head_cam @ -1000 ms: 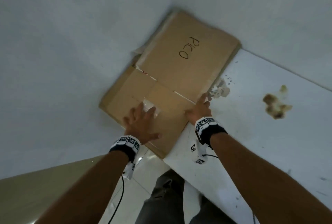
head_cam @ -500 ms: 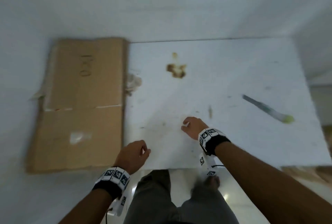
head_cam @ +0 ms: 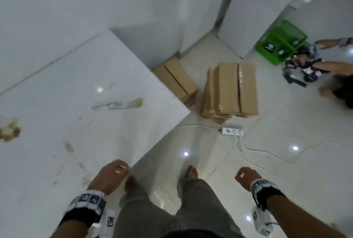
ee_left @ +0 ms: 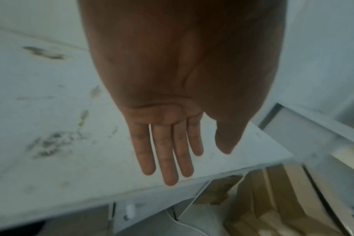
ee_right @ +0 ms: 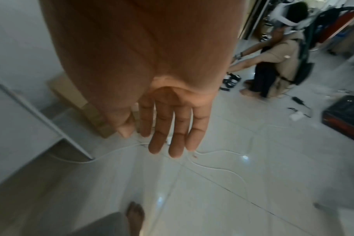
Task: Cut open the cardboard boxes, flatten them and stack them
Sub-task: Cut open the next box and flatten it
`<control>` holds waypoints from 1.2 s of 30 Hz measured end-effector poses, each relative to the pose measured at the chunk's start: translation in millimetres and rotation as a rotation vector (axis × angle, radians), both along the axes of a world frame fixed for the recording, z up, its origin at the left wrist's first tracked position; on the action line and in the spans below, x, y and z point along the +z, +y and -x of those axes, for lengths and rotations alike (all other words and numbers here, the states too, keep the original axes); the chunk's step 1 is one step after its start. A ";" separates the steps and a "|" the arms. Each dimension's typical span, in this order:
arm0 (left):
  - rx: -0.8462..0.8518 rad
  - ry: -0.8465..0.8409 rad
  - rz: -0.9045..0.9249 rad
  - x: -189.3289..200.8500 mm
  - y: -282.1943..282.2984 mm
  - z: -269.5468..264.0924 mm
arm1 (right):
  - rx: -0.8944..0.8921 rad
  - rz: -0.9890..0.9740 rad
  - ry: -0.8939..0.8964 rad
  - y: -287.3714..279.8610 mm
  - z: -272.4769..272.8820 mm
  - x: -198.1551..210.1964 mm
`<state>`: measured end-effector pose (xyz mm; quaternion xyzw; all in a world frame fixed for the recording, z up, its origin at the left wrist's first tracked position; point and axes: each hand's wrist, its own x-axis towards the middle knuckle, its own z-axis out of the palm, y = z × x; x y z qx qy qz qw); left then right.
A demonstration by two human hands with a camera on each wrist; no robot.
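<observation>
- The left hand (head_cam: 109, 177) hangs over the near edge of the white table (head_cam: 57, 104), fingers (ee_left: 164, 153) straight and slack, holding nothing.
- The right hand (head_cam: 246, 177) hangs over the tiled floor (head_cam: 286, 180); the head view shows only its back, but the wrist view shows its fingers (ee_right: 176, 127) loosely extended and empty.
- Cardboard boxes (head_cam: 232, 89) stand packed together on the floor past the table's corner, tape glinting along a seam; how many are there cannot be counted.
- Another cardboard box (head_cam: 176, 80) sits partly hidden behind the table's far corner.
- A blurred, slim tool (head_cam: 118, 105) lies on the table, well apart from both hands; what it is cannot be made out.
- A power strip (head_cam: 232, 131) with white cables lies just in front of the boxes.
- A green crate (head_cam: 280, 43) and a second person (head_cam: 336, 77), cut off by the frame edge, are at far right.
</observation>
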<state>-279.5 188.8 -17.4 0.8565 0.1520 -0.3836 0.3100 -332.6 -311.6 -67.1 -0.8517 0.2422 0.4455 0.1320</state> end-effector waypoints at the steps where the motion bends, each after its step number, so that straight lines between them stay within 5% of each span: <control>1: 0.060 -0.034 0.015 1.1 -15.7 -5.8 | -0.035 0.019 0.018 -29.6 14.4 0.1; 9: -0.272 0.312 -0.069 -26.6 -93.7 -11.6 | -0.174 0.049 0.190 -159.3 47.5 -12.8; 14: -0.408 0.389 0.005 -13.6 -201.5 -117.4 | -0.178 -0.061 0.176 -174.9 -50.5 -16.4; 20: -0.764 0.076 -0.076 -47.5 -364.0 -285.4 | -0.267 -0.199 -0.026 -214.3 -204.6 -41.0; 26: -0.617 0.184 -0.162 -142.4 -463.4 -344.6 | -0.328 -0.191 -0.095 -265.1 -301.0 -92.1; 31: -0.201 0.271 -0.084 -219.7 -514.2 -309.7 | -0.254 -0.342 0.060 -288.3 -320.4 -158.3; 36: 0.143 0.031 -0.024 -213.7 -535.9 -277.4 | -0.266 -0.379 -0.225 -289.3 -312.1 -157.2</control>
